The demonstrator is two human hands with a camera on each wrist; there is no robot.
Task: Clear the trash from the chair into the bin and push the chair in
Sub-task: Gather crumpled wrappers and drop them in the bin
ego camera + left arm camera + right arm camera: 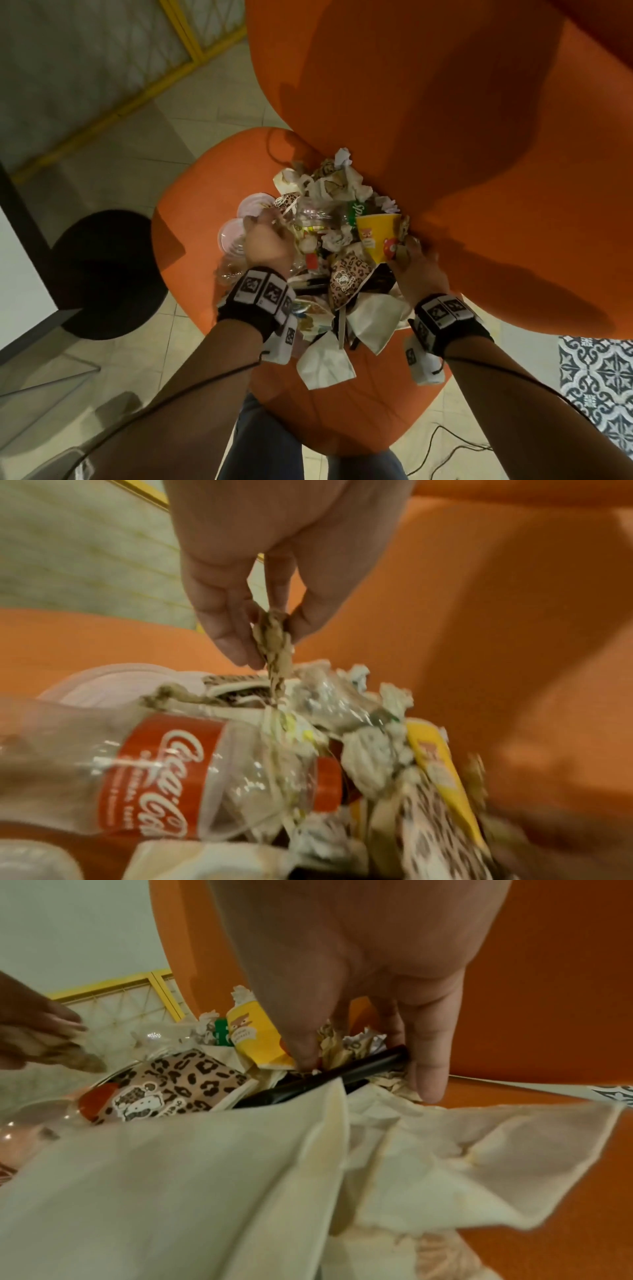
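Observation:
A pile of trash lies on the seat of the orange chair: a clear Coca-Cola bottle, a yellow paper cup, a leopard-print cup, crumpled paper and white napkins. My left hand is over the pile's left side and pinches a twisted brown paper handle that runs down into the trash. My right hand digs into the pile's right side beside the yellow cup, its fingers and thumb closed around crumpled paper and the end of a black stick.
The chair's tall orange back rises right behind the pile. A round black object stands on the tiled floor to the chair's left. A yellow-framed panel is at the far left, and a cable lies on the floor.

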